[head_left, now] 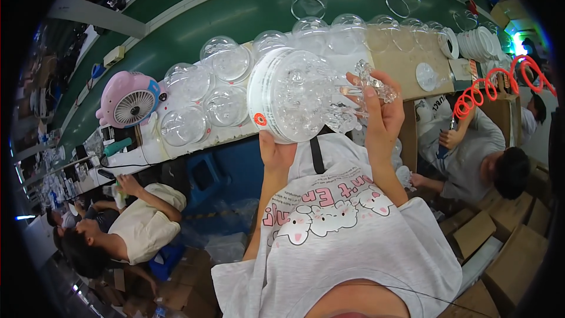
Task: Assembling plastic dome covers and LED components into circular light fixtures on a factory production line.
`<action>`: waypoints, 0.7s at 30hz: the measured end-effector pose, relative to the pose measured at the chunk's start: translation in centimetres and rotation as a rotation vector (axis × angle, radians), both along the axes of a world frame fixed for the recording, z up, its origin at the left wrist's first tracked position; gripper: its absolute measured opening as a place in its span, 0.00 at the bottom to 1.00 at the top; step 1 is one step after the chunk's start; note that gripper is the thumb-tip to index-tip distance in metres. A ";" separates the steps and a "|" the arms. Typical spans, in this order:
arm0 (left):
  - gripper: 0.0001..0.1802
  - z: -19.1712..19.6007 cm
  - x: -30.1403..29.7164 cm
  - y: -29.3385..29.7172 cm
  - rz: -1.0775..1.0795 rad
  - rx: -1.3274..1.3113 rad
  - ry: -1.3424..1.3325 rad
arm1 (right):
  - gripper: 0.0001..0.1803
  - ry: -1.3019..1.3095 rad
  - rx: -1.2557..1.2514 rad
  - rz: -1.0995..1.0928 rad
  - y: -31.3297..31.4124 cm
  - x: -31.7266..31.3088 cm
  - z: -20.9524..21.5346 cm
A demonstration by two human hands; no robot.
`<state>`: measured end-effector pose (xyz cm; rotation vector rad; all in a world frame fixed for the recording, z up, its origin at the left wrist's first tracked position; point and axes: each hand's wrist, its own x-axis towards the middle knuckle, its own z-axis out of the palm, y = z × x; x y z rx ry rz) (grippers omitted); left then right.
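Note:
A white round base [262,91] with an orange-red round sticker on its rim is tipped on its side in front of me. My left hand [276,152] grips its near edge, with the fingers mostly hidden behind it. A clear, glossy, lumpy plastic piece [300,97] fills the base and branches out to the right. My right hand [384,109] is closed around the end of a clear faceted ornament [385,91] on those branches. Whether that ornament is a separate part, I cannot tell.
Several clear domes [226,59] stand along the bench, with white discs [479,44] stacked at the right. A pink fan [132,100] stands left. A red coiled hose [477,91] runs to a blue tool held by a co-worker [471,141]. Another person [141,218] works at left.

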<state>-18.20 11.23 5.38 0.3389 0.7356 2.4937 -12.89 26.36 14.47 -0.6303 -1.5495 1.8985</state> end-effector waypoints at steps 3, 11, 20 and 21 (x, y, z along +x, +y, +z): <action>0.41 0.3 0.0 0.1 0.046 -0.050 -0.097 | 0.15 -0.020 0.050 0.010 0.3 0.0 0.1; 0.33 0.4 -0.6 -0.1 -0.010 0.082 -0.103 | 0.15 -0.096 0.226 0.032 0.1 -0.2 1.0; 0.33 -0.1 -1.1 0.7 -0.065 0.227 -0.173 | 0.19 -0.172 0.280 0.194 0.7 -0.6 0.9; 0.34 -0.1 -1.2 1.1 -0.078 0.272 -0.209 | 0.20 -0.136 0.260 0.242 1.1 -0.4 0.2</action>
